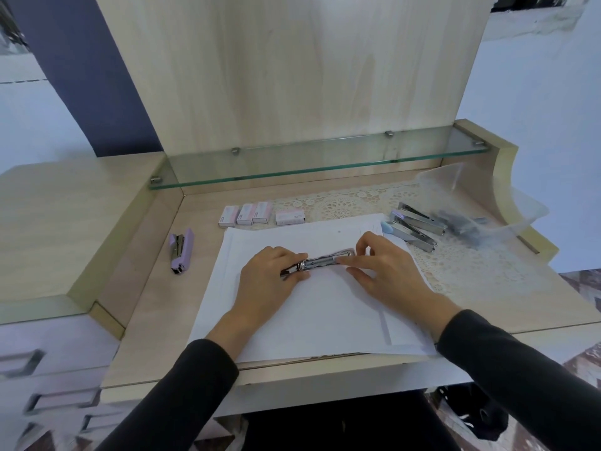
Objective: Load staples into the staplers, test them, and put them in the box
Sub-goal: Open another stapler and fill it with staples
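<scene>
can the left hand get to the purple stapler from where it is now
Probably yes. The purple stapler lies alone on the desk, left of the paper, with nothing between it and the left hand. But that hand holds the metal stapler and would have to let go first.

A home desk [153, 307]: lace doily [338, 203], glass shelf [292, 166], drawers [48, 402] alongside.

Both forearms in dark sleeves [182, 395], left hand [270, 275] palm down, fingers curled round left end of stapler [320, 260], right hand [382, 266] pinching its right end
</scene>
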Demonstrator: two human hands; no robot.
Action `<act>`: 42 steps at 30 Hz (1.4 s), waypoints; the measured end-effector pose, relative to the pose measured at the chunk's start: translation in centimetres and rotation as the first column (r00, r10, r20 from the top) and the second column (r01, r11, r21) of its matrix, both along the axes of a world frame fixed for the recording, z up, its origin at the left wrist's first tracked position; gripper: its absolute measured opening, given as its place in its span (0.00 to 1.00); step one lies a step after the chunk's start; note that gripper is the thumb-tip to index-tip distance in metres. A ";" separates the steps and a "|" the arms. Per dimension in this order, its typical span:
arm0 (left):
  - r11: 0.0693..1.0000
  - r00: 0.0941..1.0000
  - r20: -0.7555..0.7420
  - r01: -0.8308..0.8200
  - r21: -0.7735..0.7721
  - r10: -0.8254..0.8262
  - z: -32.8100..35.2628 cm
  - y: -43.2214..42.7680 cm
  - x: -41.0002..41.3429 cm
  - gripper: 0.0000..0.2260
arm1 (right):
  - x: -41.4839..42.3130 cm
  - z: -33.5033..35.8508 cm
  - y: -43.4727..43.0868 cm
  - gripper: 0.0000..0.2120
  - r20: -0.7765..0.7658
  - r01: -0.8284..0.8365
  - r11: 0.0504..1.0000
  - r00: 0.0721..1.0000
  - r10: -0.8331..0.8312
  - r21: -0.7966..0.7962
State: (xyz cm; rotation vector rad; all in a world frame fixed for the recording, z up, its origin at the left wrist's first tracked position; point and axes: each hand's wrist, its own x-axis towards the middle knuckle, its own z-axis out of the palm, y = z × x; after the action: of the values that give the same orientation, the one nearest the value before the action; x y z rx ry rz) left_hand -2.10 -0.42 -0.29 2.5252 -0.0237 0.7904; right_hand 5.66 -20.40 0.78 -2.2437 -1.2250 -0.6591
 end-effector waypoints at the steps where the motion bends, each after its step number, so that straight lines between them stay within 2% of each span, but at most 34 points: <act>1: 1.000 1.000 0.004 0.003 0.002 -0.003 0.0 0.0 0.0 0.13 | 0.1 0.1 0.0 0.13 -0.002 -0.005 1.000 1.000 0.004 -0.010; 15: 0.995 0.998 0.056 0.004 0.101 -0.010 -0.2 0.1 0.1 0.12 | -0.7 0.9 2.1 0.15 -0.058 -0.090 0.993 0.995 0.086 -0.080; 21: 0.993 0.998 0.055 -0.014 0.114 0.008 -0.2 0.1 0.1 0.12 | -0.7 0.4 2.4 0.06 -0.179 -0.038 0.996 0.982 0.052 0.084; 23: 0.992 0.998 0.071 -0.011 0.122 0.003 -0.3 0.1 0.1 0.12 | -0.8 0.2 2.4 0.04 -0.191 -0.014 0.996 0.981 0.031 0.093; 33: 0.982 0.992 0.129 -0.012 0.190 -0.013 -0.2 0.1 0.0 0.11 | -1.6 0.0 2.7 0.05 -0.094 -0.006 0.995 0.995 0.015 0.100; 38: 0.968 0.978 0.206 -0.016 0.251 -0.038 0.1 0.0 -0.1 0.09 | -1.6 -0.4 2.4 0.07 -0.086 0.026 0.986 0.996 -0.012 0.165; 42: 0.953 0.963 0.262 -0.023 0.303 -0.060 0.2 -0.1 -0.2 0.07 | -1.3 -0.6 2.4 0.10 -0.044 0.042 0.995 0.998 -0.038 0.093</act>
State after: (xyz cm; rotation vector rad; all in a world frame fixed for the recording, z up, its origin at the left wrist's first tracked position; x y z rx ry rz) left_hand -2.31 -0.56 -0.07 2.6729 -0.2800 1.1970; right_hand 4.35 -17.99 0.14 -2.1983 -1.1088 -0.6672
